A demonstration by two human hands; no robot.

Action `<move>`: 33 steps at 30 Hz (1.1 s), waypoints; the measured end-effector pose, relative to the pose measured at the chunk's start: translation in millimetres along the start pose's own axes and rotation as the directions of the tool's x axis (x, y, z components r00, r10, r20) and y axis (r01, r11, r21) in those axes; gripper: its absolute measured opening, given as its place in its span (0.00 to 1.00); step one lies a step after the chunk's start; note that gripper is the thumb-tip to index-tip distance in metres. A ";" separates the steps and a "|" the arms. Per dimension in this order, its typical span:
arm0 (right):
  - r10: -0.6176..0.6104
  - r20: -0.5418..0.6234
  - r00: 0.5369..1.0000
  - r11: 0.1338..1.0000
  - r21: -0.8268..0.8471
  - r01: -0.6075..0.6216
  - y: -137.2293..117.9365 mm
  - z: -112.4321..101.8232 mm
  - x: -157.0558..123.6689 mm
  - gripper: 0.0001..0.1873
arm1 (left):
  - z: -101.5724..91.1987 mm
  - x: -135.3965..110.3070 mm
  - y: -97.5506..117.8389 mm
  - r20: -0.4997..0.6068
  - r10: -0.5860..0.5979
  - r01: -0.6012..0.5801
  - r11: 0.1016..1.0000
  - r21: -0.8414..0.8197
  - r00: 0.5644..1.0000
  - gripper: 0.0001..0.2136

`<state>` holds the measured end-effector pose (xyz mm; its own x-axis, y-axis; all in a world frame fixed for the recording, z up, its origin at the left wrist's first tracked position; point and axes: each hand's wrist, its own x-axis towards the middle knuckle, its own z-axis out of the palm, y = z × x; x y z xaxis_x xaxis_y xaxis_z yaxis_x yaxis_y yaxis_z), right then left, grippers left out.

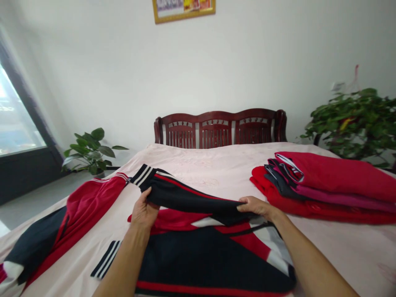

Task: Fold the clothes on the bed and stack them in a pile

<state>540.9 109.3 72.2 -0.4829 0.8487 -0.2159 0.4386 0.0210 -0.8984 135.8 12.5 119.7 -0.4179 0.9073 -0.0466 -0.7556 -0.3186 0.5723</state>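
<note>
A navy, red and white track jacket point(192, 251) lies spread on the bed in front of me. One of its navy sleeves, with a red and white stripe, is lifted between my two hands. My left hand point(145, 210) grips this sleeve near its striped cuff, thumb on top. Toward the other end of the sleeve, my right hand point(255, 206) pinches the fabric between thumb and fingers. The second striped cuff point(106, 260) lies flat beside my left forearm. My forearms hide parts of the jacket.
A red and navy garment point(89, 206) lies at the left along the bed. Folded clothes point(334, 181) are stacked at the right. The pink-sheeted bed point(198, 165) reaches toward a dark wooden bench back point(216, 128). Potted plants point(93, 152) flank the bed.
</note>
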 end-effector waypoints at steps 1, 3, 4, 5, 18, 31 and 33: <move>-0.013 -0.050 0.999 0.999 -0.030 0.011 -1.2 -0.9 0.1 0.21 | -2.9 0.0 2.1 -0.003 0.030 -0.030 0.999 0.028 1.000 0.13; -0.073 -0.252 0.965 0.987 -0.158 0.033 -6.6 1.7 -0.6 0.20 | -14.7 1.8 2.6 -0.096 0.057 -0.044 0.990 0.134 0.994 0.12; -0.130 -0.389 0.912 0.967 -0.254 0.029 -10.9 6.4 -1.9 0.20 | -22.9 3.1 1.2 -0.169 0.057 -0.023 0.981 0.195 0.984 0.10; -0.204 -0.510 0.836 0.935 -0.355 0.011 -16.0 13.8 -4.0 0.19 | -32.0 4.1 -0.8 -0.243 0.050 0.011 0.969 0.245 0.969 0.08; -0.316 -0.351 0.881 0.532 -0.835 -0.142 -29.2 140.3 -13.5 0.13 | -49.7 7.3 12.3 -0.362 -0.037 0.117 0.972 0.203 0.931 0.06; -0.474 0.041 0.879 0.435 -0.857 0.275 -21.7 119.8 -59.0 0.13 | -79.4 -7.7 30.1 -0.386 -0.113 0.231 0.934 0.274 0.915 0.02; -0.460 -0.059 0.886 0.523 -0.824 0.217 -18.4 110.8 -58.8 0.14 | -86.9 -10.0 31.5 -0.402 -0.147 0.282 0.911 0.301 0.904 0.02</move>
<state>477.2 0.4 59.1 -0.5848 0.7734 0.2447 0.7496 0.6305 -0.2015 72.3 -30.4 67.1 -0.4696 0.7565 -0.4551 -0.6543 0.0479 0.7547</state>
